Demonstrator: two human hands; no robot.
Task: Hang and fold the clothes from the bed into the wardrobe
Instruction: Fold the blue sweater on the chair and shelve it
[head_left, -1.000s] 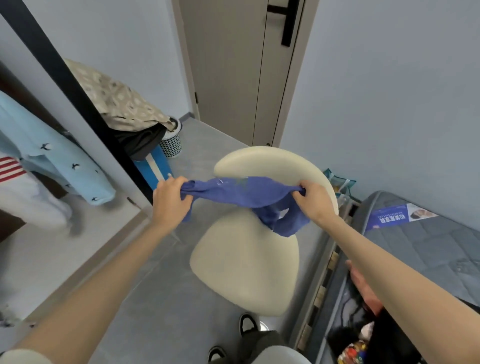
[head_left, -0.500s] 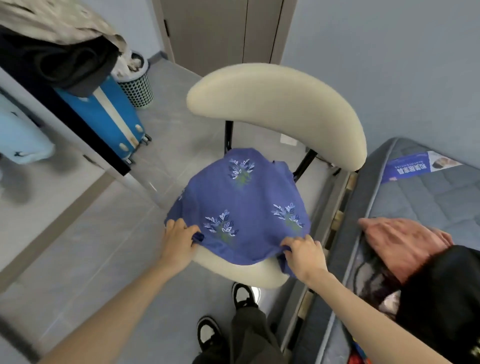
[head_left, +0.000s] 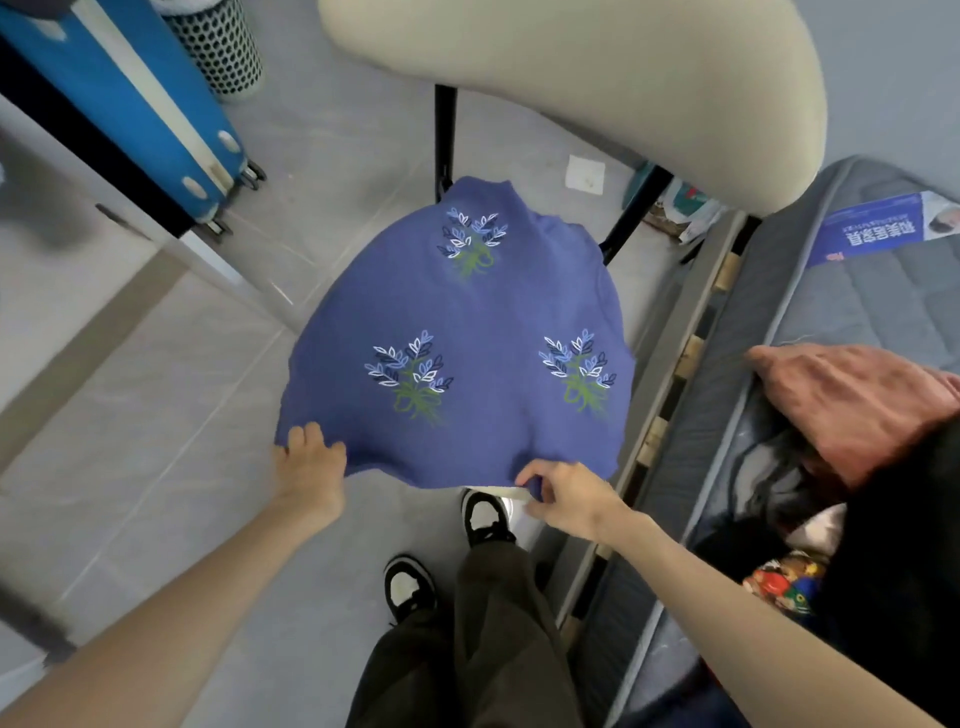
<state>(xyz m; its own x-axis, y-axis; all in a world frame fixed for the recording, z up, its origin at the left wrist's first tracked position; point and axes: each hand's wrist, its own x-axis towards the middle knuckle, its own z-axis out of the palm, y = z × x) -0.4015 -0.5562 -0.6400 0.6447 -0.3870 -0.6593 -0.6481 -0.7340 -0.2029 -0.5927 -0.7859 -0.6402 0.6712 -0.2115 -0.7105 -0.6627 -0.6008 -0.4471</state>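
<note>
Chair (head_left: 623, 78) seat hidden under blue top (head_left: 467, 338), spread flat across it. My left hand (head_left: 311, 467) grips its near-left hem, fingers tucked beneath; right hand (head_left: 569, 496) pinches the near hem. Both arms outstretched.

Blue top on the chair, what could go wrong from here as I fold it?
1. The blue top hangs over the edges of the chair on every side, and the left hand and right hand both hold its near hem. A pull toward you could slide it onto the floor.
2. Its far edge lies by the black posts, where it might catch.
</note>
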